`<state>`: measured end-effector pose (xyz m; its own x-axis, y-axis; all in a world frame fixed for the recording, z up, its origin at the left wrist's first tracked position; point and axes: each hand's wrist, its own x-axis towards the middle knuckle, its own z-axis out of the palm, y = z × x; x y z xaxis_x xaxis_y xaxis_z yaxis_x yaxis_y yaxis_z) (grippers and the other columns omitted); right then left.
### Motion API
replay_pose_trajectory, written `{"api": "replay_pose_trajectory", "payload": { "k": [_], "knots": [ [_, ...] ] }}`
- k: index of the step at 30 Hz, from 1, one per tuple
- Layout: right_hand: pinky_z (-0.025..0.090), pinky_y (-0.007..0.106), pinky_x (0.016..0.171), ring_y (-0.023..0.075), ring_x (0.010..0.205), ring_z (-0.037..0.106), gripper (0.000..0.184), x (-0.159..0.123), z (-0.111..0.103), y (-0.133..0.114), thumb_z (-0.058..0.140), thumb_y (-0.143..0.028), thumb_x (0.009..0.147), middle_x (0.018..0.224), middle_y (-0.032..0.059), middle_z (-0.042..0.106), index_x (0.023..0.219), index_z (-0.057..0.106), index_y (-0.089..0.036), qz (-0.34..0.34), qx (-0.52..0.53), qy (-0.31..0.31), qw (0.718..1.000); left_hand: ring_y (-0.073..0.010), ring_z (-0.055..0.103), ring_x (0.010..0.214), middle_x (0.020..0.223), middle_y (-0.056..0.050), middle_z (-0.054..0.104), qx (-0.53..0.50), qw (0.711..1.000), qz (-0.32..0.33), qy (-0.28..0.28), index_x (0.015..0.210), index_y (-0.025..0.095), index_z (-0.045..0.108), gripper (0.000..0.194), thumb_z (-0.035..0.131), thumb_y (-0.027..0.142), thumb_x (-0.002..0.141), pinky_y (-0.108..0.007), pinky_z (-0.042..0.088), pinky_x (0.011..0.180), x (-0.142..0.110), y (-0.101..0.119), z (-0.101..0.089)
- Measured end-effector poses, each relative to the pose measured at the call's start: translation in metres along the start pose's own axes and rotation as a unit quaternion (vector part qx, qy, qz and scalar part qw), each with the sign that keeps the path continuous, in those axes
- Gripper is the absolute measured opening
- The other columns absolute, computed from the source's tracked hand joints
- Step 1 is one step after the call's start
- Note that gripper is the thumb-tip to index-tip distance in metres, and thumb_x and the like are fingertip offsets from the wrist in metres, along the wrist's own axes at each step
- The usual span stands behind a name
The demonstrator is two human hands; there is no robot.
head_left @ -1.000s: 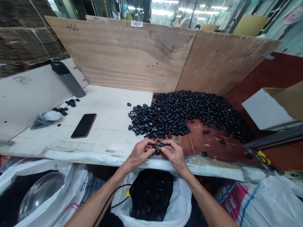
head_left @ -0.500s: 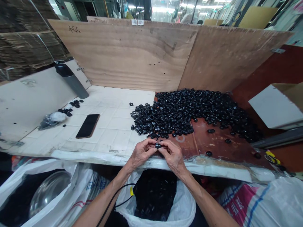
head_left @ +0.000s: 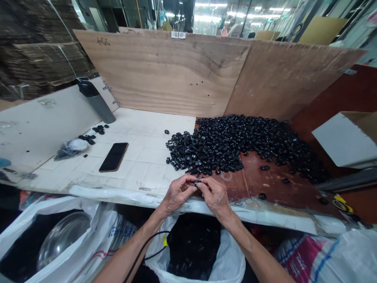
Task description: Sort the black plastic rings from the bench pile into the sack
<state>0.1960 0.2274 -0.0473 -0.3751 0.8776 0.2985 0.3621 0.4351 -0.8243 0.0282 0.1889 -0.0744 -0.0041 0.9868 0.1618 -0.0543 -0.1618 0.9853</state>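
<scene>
Between my fingertips, over the table's front edge, is a small black ring-shaped plastic part (head_left: 196, 182). My left hand (head_left: 179, 193) pinches it from the left, and my right hand (head_left: 215, 196) pinches it from the right. Both hands are closed, and the fingers partly cover the piece. Just beyond them spreads a large heap of similar black plastic parts (head_left: 235, 137), reaching from the white surface across the reddish-brown board. Below my hands, a white sack (head_left: 232, 259) stands open with dark pieces inside.
A phone (head_left: 114, 157) and a grey bottle (head_left: 101, 105) are on the left, near a small plastic bag (head_left: 70, 148). Wooden panels (head_left: 165, 74) wall the back. A white box (head_left: 343, 137) stands right. Another sack with a metal bowl (head_left: 64, 239) sits lower left.
The view has shifted slightly, so the table and its things appear a little lower and further right. My fingers have closed in around the black part, which shows less than before.
</scene>
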Motion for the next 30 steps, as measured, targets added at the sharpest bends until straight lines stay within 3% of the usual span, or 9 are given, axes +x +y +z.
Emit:
{"api": "replay_pose_trajectory", "payload": {
  "k": [3, 6, 10, 15, 20, 23, 26, 28, 30],
  "knots": [
    [0.052, 0.026, 0.063, 0.0155, 0.066, 0.064, 0.014, 0.0, -0.001, 0.002, 0.057, -0.023, 0.092, 0.081, 0.0032, 0.068, 0.092, 0.071, -0.02, 0.001, 0.02, 0.005, 1.0, -0.019, 0.068, 0.089, 0.101, -0.009, 0.068, -0.024, 1.0, -0.012, -0.004, 0.108, 0.013, 0.063, 0.028, 0.069, 0.029, 0.085, -0.032, 0.056, 0.083, 0.002, -0.001, 0.002],
    [0.054, 0.031, 0.076, 0.0188, 0.082, 0.066, 0.013, 0.003, -0.004, 0.004, 0.06, -0.018, 0.089, 0.086, 0.0046, 0.069, 0.088, 0.072, -0.021, -0.063, 0.024, 0.011, 0.998, -0.0175, 0.067, 0.087, 0.097, -0.007, 0.069, -0.057, 0.998, -0.035, -0.001, 0.105, 0.013, 0.064, 0.03, 0.072, 0.03, 0.082, -0.03, 0.055, 0.081, 0.003, 0.0, 0.002],
    [0.056, 0.034, 0.081, 0.0202, 0.09, 0.067, 0.016, 0.006, -0.01, 0.003, 0.061, -0.016, 0.088, 0.096, 0.0081, 0.07, 0.093, 0.074, -0.021, -0.109, 0.057, -0.007, 0.992, -0.0152, 0.066, 0.081, 0.091, -0.006, 0.069, -0.085, 0.994, -0.064, 0.0, 0.104, 0.012, 0.064, 0.033, 0.076, 0.031, 0.079, -0.028, 0.053, 0.078, 0.005, -0.001, 0.003],
    [0.058, 0.033, 0.077, 0.0207, 0.087, 0.069, 0.015, 0.006, -0.01, 0.004, 0.06, -0.021, 0.089, 0.095, 0.0081, 0.071, 0.096, 0.073, -0.021, -0.054, 0.053, 0.012, 0.997, -0.0177, 0.066, 0.084, 0.093, -0.007, 0.07, -0.085, 0.995, -0.046, 0.009, 0.103, 0.013, 0.064, 0.035, 0.076, 0.034, 0.078, -0.032, 0.054, 0.081, 0.007, 0.0, 0.01],
    [0.057, 0.029, 0.068, 0.0194, 0.073, 0.071, 0.026, 0.006, -0.003, 0.018, 0.054, -0.027, 0.095, 0.084, 0.0045, 0.073, 0.12, 0.057, -0.02, -0.022, -0.035, 0.047, 0.998, -0.0189, 0.066, 0.088, 0.097, -0.008, 0.069, -0.062, 0.998, -0.016, 0.003, 0.104, 0.014, 0.064, 0.029, 0.071, 0.033, 0.082, -0.031, 0.055, 0.081, 0.007, -0.001, 0.016],
    [0.056, 0.029, 0.071, 0.0195, 0.077, 0.072, 0.021, 0.005, -0.007, 0.023, 0.045, -0.025, 0.099, 0.093, 0.0066, 0.073, 0.114, 0.06, -0.021, -0.068, -0.089, 0.032, 0.993, -0.0184, 0.066, 0.086, 0.095, -0.007, 0.068, -0.061, 0.998, -0.01, 0.0, 0.103, 0.014, 0.063, 0.028, 0.07, 0.03, 0.082, -0.03, 0.054, 0.08, 0.008, -0.003, 0.018],
    [0.055, 0.031, 0.081, 0.02, 0.09, 0.07, 0.023, 0.003, -0.016, 0.021, 0.044, -0.022, 0.099, 0.104, 0.0081, 0.071, 0.114, 0.062, -0.021, -0.118, -0.081, -0.008, 0.99, -0.0188, 0.066, 0.089, 0.096, -0.007, 0.068, -0.061, 0.998, -0.011, 0.011, 0.104, 0.014, 0.063, 0.028, 0.07, 0.031, 0.082, -0.031, 0.054, 0.081, 0.008, -0.002, 0.019],
    [0.054, 0.031, 0.08, 0.0199, 0.088, 0.069, 0.022, 0.003, -0.022, 0.017, 0.045, -0.021, 0.099, 0.099, 0.0077, 0.071, 0.11, 0.064, -0.021, -0.144, -0.088, -0.032, 0.985, -0.0187, 0.066, 0.088, 0.096, -0.007, 0.068, -0.046, 0.999, -0.011, 0.01, 0.104, 0.014, 0.063, 0.028, 0.069, 0.031, 0.083, -0.031, 0.055, 0.081, 0.007, 0.001, 0.019],
    [0.053, 0.029, 0.071, 0.0184, 0.074, 0.067, 0.023, 0.004, -0.026, 0.012, 0.044, -0.022, 0.099, 0.083, 0.0051, 0.07, 0.097, 0.067, -0.021, -0.153, -0.119, -0.044, 0.98, -0.0182, 0.066, 0.086, 0.096, -0.007, 0.069, -0.023, 1.0, -0.009, -0.001, 0.105, 0.014, 0.063, 0.027, 0.067, 0.03, 0.084, -0.031, 0.055, 0.08, 0.006, 0.004, 0.019]
  ]
}}
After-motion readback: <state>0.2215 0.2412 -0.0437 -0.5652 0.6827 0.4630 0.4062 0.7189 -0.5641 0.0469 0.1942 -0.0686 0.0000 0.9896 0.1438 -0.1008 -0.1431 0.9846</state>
